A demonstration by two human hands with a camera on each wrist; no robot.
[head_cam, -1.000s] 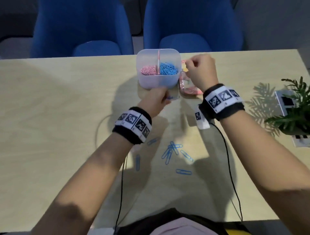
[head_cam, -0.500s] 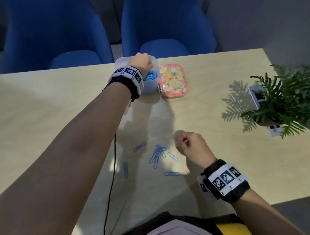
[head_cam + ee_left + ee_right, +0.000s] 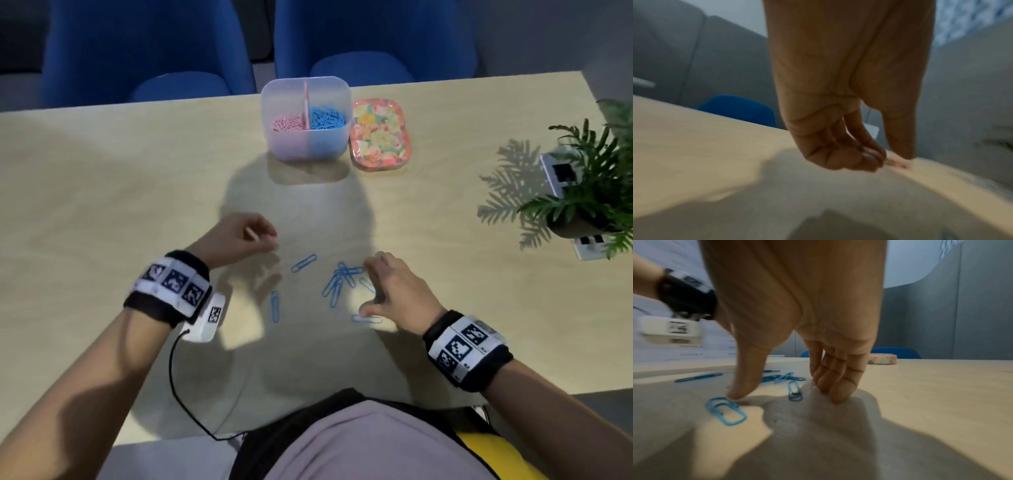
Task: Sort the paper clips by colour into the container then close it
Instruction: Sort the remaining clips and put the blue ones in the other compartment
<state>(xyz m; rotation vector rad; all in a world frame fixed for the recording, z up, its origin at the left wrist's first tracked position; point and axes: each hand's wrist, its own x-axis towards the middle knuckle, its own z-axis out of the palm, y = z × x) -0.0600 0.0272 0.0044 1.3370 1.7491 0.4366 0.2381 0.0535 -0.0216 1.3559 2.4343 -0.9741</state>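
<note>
A translucent two-part container (image 3: pixel 274 102) stands at the table's far edge, pink clips (image 3: pixel 287 122) in its left half and blue clips (image 3: pixel 327 118) in its right. Its floral lid (image 3: pixel 380 135) lies just to the right. Several loose blue paper clips (image 3: pixel 339 281) are scattered near me. My right hand (image 3: pixel 368 291) is spread over them, fingertips (image 3: pixel 836 395) on the table and thumb touching one clip (image 3: pixel 727 412). My left hand (image 3: pixel 270 240) hovers left of the clips with fingers curled (image 3: pixel 849 159), thumb straight, holding nothing I can see.
A potted plant (image 3: pixel 589 192) stands on white marker cards at the right edge. Two blue chairs (image 3: pixel 147 51) sit behind the table. A black cable (image 3: pixel 178 383) runs from my left wrist to the near edge.
My left hand has come back from the container to the table beside the loose clips. My right hand has uncurled and lowered onto the clips, thumb on one.
</note>
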